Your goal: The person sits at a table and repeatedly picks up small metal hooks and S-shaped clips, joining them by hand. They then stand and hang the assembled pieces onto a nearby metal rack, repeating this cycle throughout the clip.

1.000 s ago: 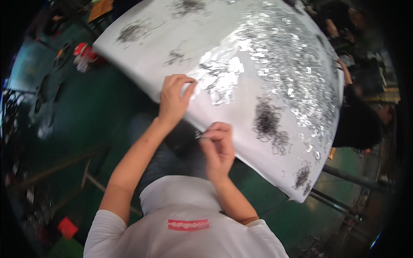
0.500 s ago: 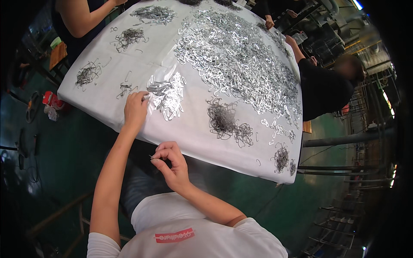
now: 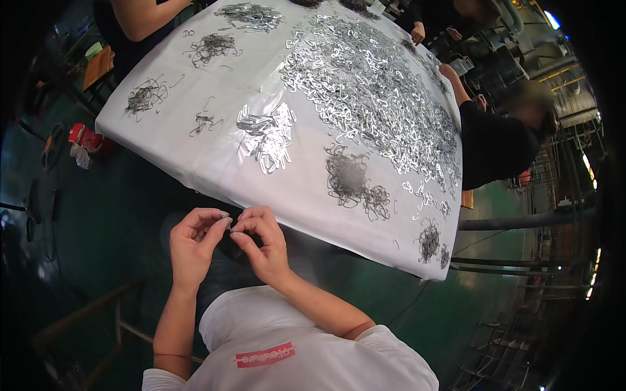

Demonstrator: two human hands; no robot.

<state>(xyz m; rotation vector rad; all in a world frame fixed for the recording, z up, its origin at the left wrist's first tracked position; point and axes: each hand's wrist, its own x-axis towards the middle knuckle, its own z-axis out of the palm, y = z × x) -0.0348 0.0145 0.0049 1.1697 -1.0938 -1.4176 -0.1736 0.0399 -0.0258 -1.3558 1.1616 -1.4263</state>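
Observation:
My left hand (image 3: 191, 249) and my right hand (image 3: 265, 246) meet fingertip to fingertip in front of the table's near edge. Both are closed in a pinch. A thin, wire-like metal piece (image 3: 229, 228) shows between the fingertips, mostly hidden by them. What my left fingers hold is too small to make out. Just beyond the hands, on the white-covered table (image 3: 215, 171), lies a pile of shiny, narrow metal strips (image 3: 267, 137). Right of it sits a tangled heap of dark, bent wire pieces (image 3: 345, 174).
A broad spread of silvery hook-shaped pieces (image 3: 372, 98) covers the table's far right. Smaller wire heaps (image 3: 145, 98) lie at the left. One person (image 3: 499, 140) works at the right edge, others at the far side and far left. A red object (image 3: 85, 138) stands on the floor at left.
My left hand has left the strip pile on the table and come back toward me to meet my right hand. The right hand remains pinched in nearly the same place.

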